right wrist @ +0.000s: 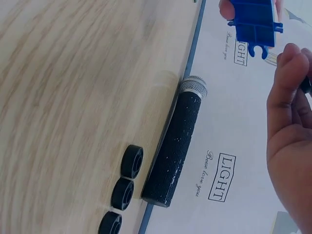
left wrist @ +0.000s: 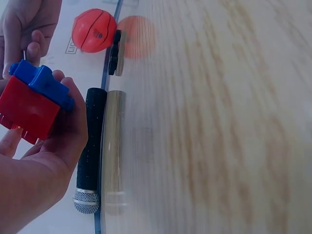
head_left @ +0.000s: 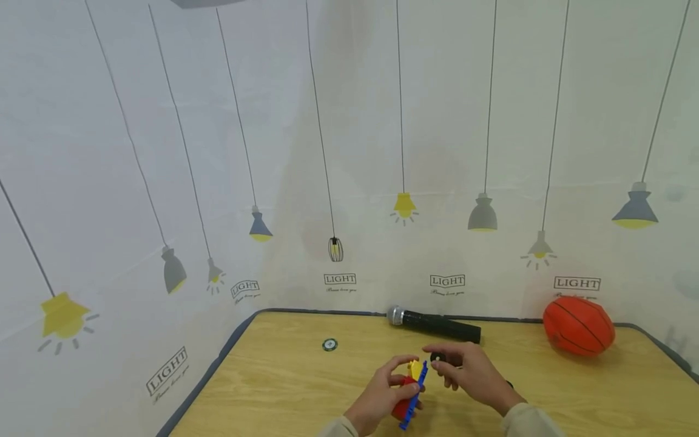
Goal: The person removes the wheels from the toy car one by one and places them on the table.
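My left hand (head_left: 380, 393) grips a small toy train car (head_left: 404, 405) in red, yellow and blue plastic, tilted up off the table. Its blue chassis (right wrist: 254, 22) has side pegs and an open hook at one end, seen from below in the right wrist view. The red block (left wrist: 28, 108) on it lies against the left fingers. Just to the right, my right hand (head_left: 474, 375) pinches a black toy wheel (head_left: 437, 357) between thumb and index finger, close beside the chassis edge. The fingers hide most of that wheel in the right wrist view.
Three black wheels (right wrist: 122, 193) stand in a row on the wooden table (head_left: 262, 376), near a black microphone (head_left: 437, 325) with a silver head. A poker chip (head_left: 330, 345) lies to the left. At the back right sits a red ball (head_left: 579, 326), by the printed wall.
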A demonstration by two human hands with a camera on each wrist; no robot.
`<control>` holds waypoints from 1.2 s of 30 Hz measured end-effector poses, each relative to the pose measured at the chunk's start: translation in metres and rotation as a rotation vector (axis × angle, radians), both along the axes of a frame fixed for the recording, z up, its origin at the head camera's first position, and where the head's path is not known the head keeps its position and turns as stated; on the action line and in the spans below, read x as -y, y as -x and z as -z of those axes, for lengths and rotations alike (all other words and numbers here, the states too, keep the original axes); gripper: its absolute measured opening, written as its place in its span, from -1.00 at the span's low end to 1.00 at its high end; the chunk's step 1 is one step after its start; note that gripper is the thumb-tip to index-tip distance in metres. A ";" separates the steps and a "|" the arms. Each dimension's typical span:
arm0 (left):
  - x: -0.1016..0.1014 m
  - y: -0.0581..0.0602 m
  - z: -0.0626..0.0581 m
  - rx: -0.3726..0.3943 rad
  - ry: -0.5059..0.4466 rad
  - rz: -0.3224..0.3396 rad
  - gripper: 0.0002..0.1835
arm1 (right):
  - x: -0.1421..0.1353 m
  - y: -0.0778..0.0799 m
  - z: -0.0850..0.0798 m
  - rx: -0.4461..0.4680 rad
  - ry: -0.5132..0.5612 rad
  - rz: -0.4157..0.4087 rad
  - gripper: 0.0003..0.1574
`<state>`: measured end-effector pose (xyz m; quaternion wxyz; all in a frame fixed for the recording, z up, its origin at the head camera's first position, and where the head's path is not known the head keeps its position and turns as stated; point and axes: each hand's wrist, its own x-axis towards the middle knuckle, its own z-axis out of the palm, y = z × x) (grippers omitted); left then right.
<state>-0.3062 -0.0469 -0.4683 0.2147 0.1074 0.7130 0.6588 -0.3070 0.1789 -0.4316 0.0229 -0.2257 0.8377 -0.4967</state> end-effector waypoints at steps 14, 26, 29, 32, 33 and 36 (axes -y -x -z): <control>0.007 0.002 0.000 -0.048 0.019 -0.062 -0.39 | -0.019 -0.004 0.001 0.055 0.046 0.127 -0.66; 0.018 0.003 0.002 -0.150 0.125 -0.075 -0.59 | -0.050 -0.009 0.013 0.022 -0.050 0.232 -0.71; 0.022 0.005 0.002 -0.181 0.132 -0.063 -0.59 | -0.058 -0.011 0.015 0.016 -0.069 0.242 -0.70; 0.025 0.007 0.003 -0.218 0.158 -0.066 -0.60 | -0.067 -0.011 0.018 0.009 -0.083 0.234 -0.70; 0.026 0.007 0.003 -0.226 0.166 -0.067 -0.60 | -0.070 -0.011 0.019 0.011 -0.085 0.232 -0.70; 0.028 0.009 0.003 -0.241 0.193 -0.068 -0.61 | -0.079 -0.012 0.023 0.015 -0.107 0.241 -0.68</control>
